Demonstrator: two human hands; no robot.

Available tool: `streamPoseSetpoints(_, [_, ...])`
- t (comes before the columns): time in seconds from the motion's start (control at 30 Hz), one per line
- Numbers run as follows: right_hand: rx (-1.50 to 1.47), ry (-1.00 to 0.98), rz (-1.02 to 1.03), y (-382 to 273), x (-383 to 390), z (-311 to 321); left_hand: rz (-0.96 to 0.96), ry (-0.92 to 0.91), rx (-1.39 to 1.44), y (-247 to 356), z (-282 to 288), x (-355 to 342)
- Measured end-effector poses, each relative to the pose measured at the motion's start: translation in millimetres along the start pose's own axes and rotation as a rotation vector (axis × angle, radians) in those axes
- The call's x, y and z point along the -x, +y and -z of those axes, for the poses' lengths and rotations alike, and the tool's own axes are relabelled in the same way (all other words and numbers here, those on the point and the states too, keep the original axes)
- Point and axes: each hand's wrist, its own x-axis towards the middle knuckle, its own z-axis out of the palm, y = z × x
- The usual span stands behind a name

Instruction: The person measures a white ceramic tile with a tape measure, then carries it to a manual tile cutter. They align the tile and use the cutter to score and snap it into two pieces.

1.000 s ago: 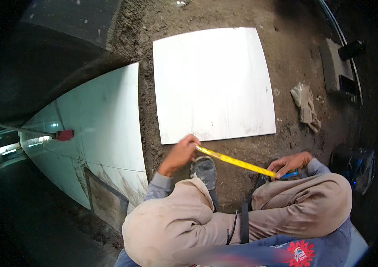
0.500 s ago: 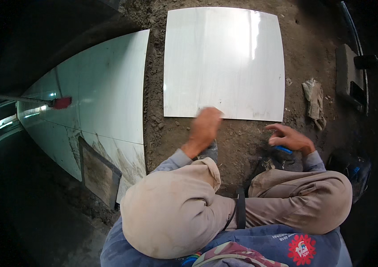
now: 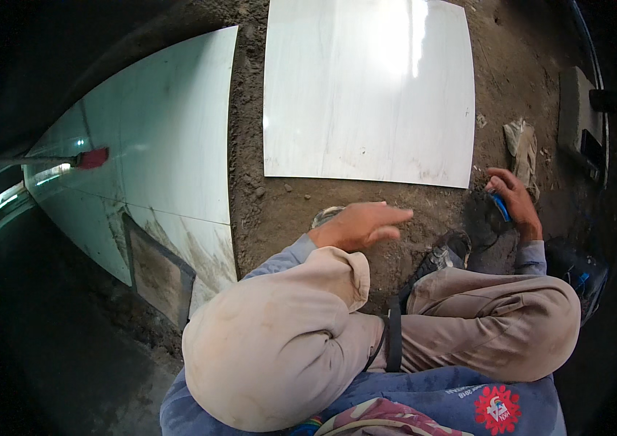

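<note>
On the near side of the tile (image 3: 367,94), the left hand (image 3: 361,226) hangs empty, thumb and fingers apart; off its near-right corner, the right hand (image 3: 518,200) is clamped on the tape measure (image 3: 499,208).

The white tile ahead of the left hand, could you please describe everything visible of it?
The white tile is a large, roughly square slab, glossy like glazed ceramic, with faint grey streaks, a bright reflection in its far half and dark marks toward its near edge. It lies flat on brown earth; its far edge is partly cut off. Neither the left hand nor the right hand touches it.
</note>
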Motion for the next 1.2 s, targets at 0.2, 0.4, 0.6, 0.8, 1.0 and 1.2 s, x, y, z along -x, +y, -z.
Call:
streamPoseSetpoints(0.2, [0.775, 0.689, 0.198, 55, -32, 11, 0.378, 0.848, -0.306, -27, 47, 28])
streamPoseSetpoints(0.4, [1.117, 0.987, 0.295, 71, -46, -14, 0.83, 0.969, -0.707, -62, 106, 65])
streamPoseSetpoints(0.6, [0.832, 0.55, 0.458, 25, -40, -65, 0.968, 0.872, -0.495, -64, 116, 58])
streamPoseSetpoints(0.8, [0.364, 0.617, 0.283, 13, -49, -119, 1.031, 0.944, -0.305, -84, 127, 50])
streamPoseSetpoints(1.0, [-0.177, 0.443, -0.134, -11, -87, -68, 1.037, 1.001, -0.191, -96, 150, 40])
streamPoseSetpoints(1.2, [-0.576, 0.077, -0.243, -59, -75, -15, 0.971, 0.91, 0.145, -75, 191, 48])
